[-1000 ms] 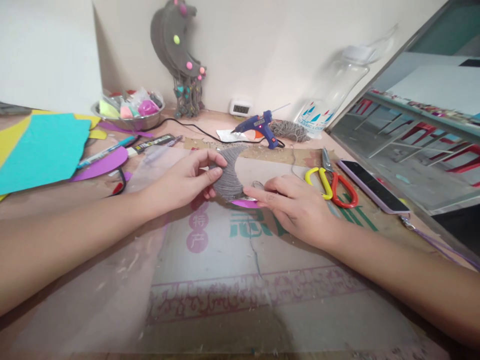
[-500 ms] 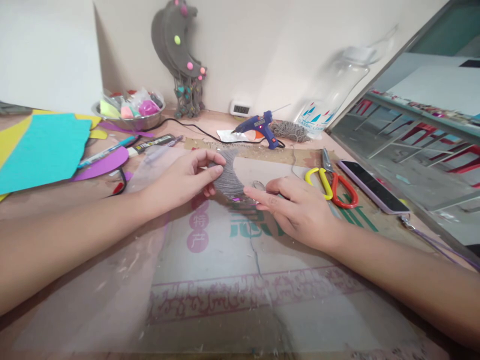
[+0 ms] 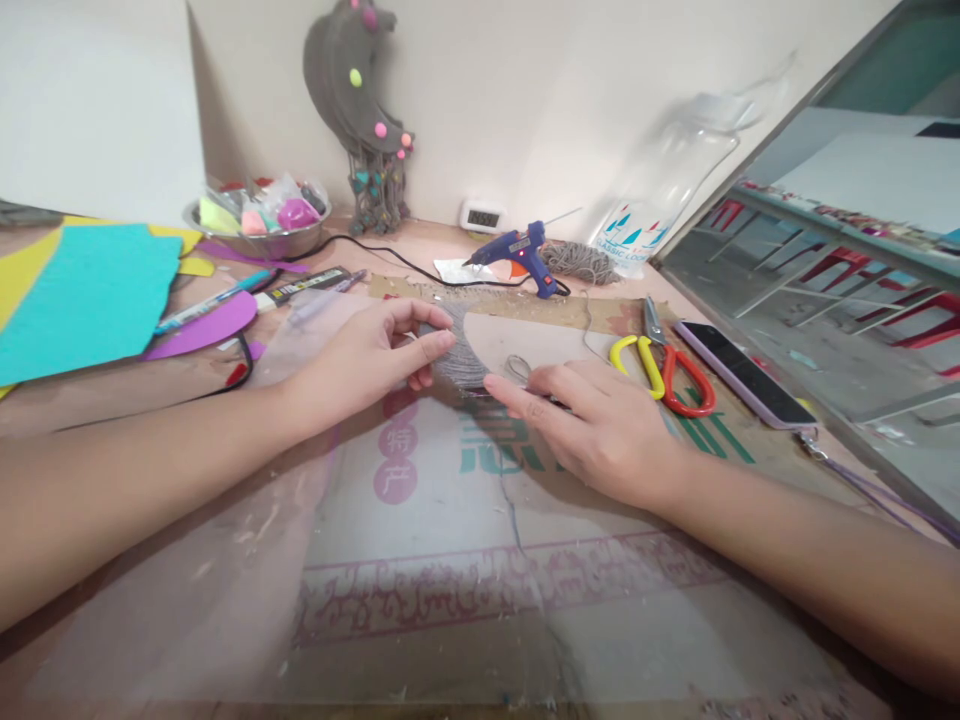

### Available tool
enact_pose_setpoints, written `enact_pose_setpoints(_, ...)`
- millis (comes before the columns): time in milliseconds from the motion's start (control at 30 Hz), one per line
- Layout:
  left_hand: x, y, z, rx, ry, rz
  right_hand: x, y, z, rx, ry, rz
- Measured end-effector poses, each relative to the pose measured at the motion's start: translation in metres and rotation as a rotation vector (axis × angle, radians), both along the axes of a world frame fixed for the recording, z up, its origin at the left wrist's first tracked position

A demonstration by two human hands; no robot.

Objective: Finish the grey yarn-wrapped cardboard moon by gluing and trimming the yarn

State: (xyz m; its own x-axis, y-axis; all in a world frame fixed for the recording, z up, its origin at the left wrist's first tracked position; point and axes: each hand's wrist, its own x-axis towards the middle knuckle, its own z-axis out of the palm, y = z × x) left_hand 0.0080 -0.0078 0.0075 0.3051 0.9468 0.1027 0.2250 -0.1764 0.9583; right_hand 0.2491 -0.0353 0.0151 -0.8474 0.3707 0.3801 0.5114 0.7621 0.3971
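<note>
A grey yarn-wrapped piece (image 3: pixel 461 350) with a curved right edge is held over the cardboard mat. My left hand (image 3: pixel 382 350) pinches its left side between thumb and fingers, which cover part of it. To its right, my right hand (image 3: pixel 592 420) has the index finger stretched to the lower edge of the piece. The other fingers curl round a strand of grey yarn (image 3: pixel 517 367), which forms a small loop above them. Their grip is partly hidden.
Scissors (image 3: pixel 667 370) and a phone (image 3: pixel 750 375) lie to the right. Behind are a blue glue gun (image 3: pixel 517 252), a yarn bundle (image 3: pixel 577 262) and a glass bottle (image 3: pixel 660 190). Felt sheets (image 3: pixel 90 300), pens (image 3: pixel 217 302) and a metal bowl (image 3: pixel 259 240) occupy the left.
My right hand has shifted slightly, its fingers lowering a little near the piece's edge. The wrapped piece has tilted slightly in my left hand, which stays nearly in place.
</note>
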Motion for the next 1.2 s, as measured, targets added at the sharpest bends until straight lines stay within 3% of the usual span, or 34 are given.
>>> enact_pose_setpoints(300,0.001,-0.001,0.001,0.005,0.011,-0.003,0.002,0.0,-0.002,0.036,-0.036,0.033)
enact_pose_setpoints(467,0.001,-0.002,0.001,-0.016,-0.014,-0.015,0.003,0.0,-0.005,-0.049,0.034,0.139)
enact_pose_setpoints(733,0.0,0.0,-0.003,0.093,0.057,-0.105,0.002,0.014,-0.001,-0.224,0.353,-0.036)
enact_pose_setpoints(1033,0.002,-0.01,0.008,0.247,0.277,-0.093,-0.005,0.014,0.007,-0.124,0.274,-0.029)
enact_pose_setpoints(1200,0.005,-0.013,0.01,0.358,0.288,-0.086,-0.005,0.013,0.007,-0.068,0.216,0.004)
